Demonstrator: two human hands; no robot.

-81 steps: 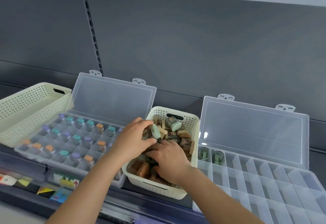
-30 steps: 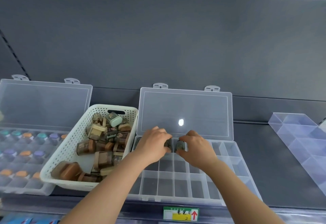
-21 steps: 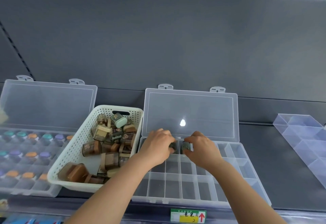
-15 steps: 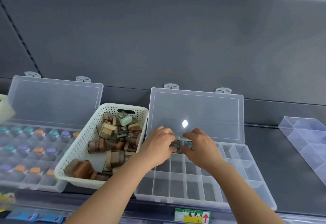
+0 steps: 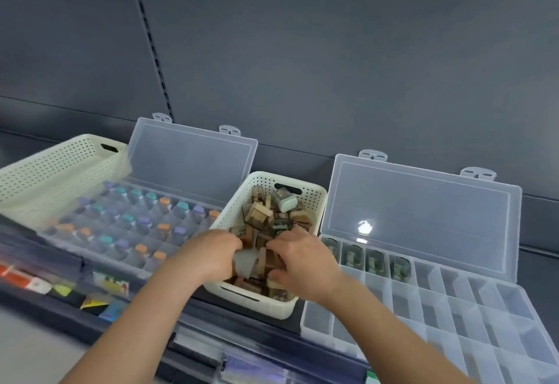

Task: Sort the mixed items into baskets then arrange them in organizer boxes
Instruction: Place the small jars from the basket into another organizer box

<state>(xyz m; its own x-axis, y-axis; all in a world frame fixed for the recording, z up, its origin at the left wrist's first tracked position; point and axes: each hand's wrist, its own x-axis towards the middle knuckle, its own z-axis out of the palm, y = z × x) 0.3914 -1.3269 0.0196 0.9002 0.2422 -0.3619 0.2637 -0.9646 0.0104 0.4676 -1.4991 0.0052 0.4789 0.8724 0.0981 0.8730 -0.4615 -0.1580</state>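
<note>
Head view: both hands reach into a cream perforated basket (image 5: 252, 302) standing on the shelf (image 5: 540, 271) between two open clear organizer boxes. The basket holds a jumbled pile of small tinted cases (image 5: 263, 217), most with brown or tan ends, lying at all angles; one with a mint-green end (image 5: 286, 203) sits on top near the back handle slot. The left hand (image 5: 211, 252) has its fingers bent down into the pile, and I cannot tell whether they hold anything. The right hand (image 5: 304, 259) is curled over brown cases at the front of the basket; whether its fingers actually grip one cannot be told either.

The right organizer box (image 5: 453, 308), lid upright, has four dark green-tinted cases (image 5: 352, 257) standing in the first four compartments of its back row, one in each. The left organizer box (image 5: 130, 266) holds rows of small bottles (image 5: 165, 203) with orange, teal and purple caps. An empty cream basket (image 5: 54, 172) rests at far left, overlapping that box's back corner.
</note>
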